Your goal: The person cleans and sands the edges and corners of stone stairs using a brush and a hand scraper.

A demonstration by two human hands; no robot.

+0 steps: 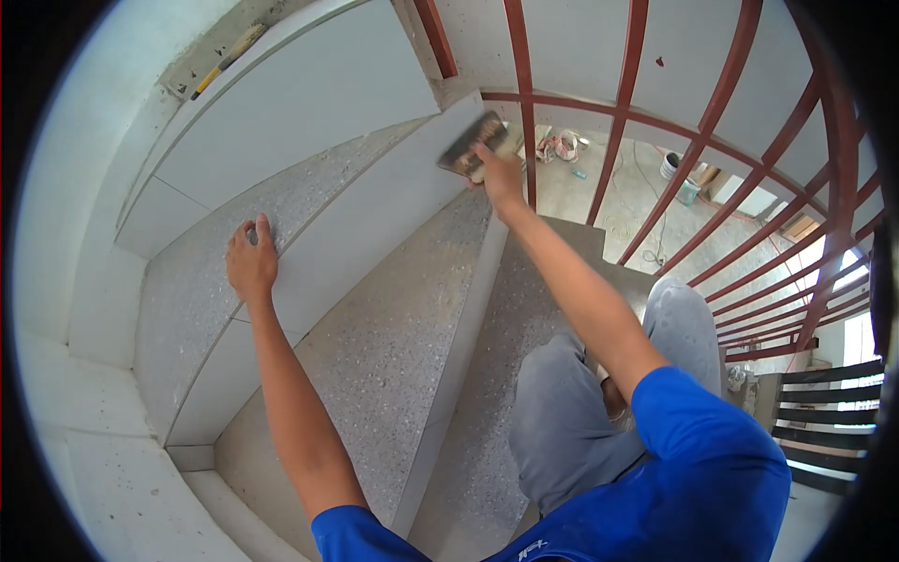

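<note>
My right hand (496,178) is closed on a flat scraper (475,145) with a wide dark blade. The blade lies against the upper end of the pale riser (375,206), near the red railing. On the left, my left hand (251,258) rests on the speckled tread (201,253) just above that riser, its fingers curled with a small dark thing between thumb and fingers that I cannot make out. Below are further speckled treads (384,328) of the curved stair.
A red metal railing (618,112) curves along the right side. Through it show a lower floor with a bucket (670,166) and cables. A brush with a yellow and black handle (217,71) lies on the upper-left ledge. My bent knees are at lower right.
</note>
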